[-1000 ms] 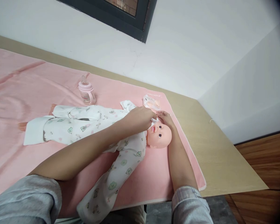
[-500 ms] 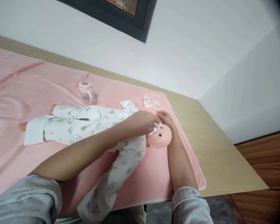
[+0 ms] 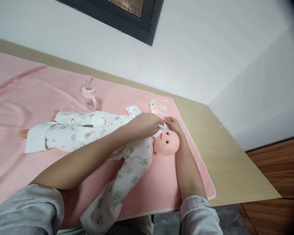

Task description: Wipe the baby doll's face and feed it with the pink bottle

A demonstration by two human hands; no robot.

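Note:
A baby doll (image 3: 171, 147) in a white sleepsuit with small animal prints (image 3: 117, 122) lies on its back, its head toward the right. My left hand (image 3: 148, 124) is closed on a white wipe (image 3: 159, 130), which covers part of the doll's lower face near the mouth. Both of the doll's eyes are visible. Against the far side of the doll's head rests my right hand (image 3: 173, 124), its fingers stretched out to the left and partly hidden behind the head. Part of the doll's body is hidden under my left forearm.
A pink blanket (image 3: 17, 88) covers much of the wooden table (image 3: 220, 160). A pink-topped baby bottle (image 3: 90, 98) stands beyond the doll's legs. Beyond my hands lies a small clear plastic packet (image 3: 158, 108). A white wall (image 3: 186, 58) borders the table's far side.
My left hand and the wipe have moved slightly left, uncovering more of the doll's mouth and one eye. My right hand stays by the head.

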